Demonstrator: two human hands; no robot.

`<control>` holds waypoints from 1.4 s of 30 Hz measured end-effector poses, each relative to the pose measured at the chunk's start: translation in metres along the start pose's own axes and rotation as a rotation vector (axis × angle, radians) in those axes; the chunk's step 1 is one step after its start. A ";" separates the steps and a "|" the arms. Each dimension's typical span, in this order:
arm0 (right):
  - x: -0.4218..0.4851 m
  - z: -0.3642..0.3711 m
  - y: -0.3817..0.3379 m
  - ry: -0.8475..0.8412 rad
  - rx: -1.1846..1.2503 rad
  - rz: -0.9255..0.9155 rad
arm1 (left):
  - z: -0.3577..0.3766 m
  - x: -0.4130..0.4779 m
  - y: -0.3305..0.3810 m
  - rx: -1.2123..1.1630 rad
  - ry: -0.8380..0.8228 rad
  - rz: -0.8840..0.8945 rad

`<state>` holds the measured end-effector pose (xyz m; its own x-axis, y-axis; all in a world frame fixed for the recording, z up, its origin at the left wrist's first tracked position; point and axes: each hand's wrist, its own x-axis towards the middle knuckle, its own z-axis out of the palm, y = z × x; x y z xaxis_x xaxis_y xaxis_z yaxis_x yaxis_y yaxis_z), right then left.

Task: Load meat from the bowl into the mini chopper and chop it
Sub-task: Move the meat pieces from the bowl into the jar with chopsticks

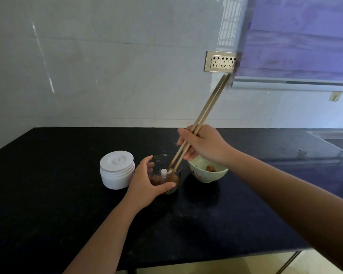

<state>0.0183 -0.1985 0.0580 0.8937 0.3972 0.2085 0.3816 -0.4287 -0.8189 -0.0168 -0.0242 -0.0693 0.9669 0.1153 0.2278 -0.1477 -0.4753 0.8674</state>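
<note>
A clear chopper cup (174,161) stands on the black counter (57,194), with a white blade post and brownish meat pieces (156,179) in its bottom. My left hand (145,184) wraps around the cup's near side. My right hand (204,144) grips a pair of wooden chopsticks (206,109), whose tips reach down into the cup beside the post. Just right of the cup sits a pale ceramic bowl (204,176) with a little meat (211,168) left inside. The chopper's white lid unit (116,172) rests to the left of the cup.
A tiled wall with a socket strip (221,61) rises behind the counter. A sink recess (333,138) lies at the far right. The counter's front edge runs below my arms, with floor beyond it.
</note>
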 end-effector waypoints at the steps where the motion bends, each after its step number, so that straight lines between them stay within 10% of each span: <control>1: -0.001 0.001 0.000 -0.003 -0.025 -0.009 | 0.000 0.000 0.000 0.005 -0.001 0.000; 16: 0.001 -0.042 -0.009 0.211 0.149 0.011 | 0.000 -0.001 0.000 -0.010 0.010 0.016; 42: -0.002 -0.049 0.053 0.195 -0.391 0.134 | -0.001 -0.001 0.001 0.010 0.011 0.012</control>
<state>0.0481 -0.2617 0.0408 0.9548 0.1733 0.2415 0.2863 -0.7550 -0.5899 -0.0180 -0.0243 -0.0683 0.9627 0.1185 0.2432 -0.1574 -0.4856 0.8599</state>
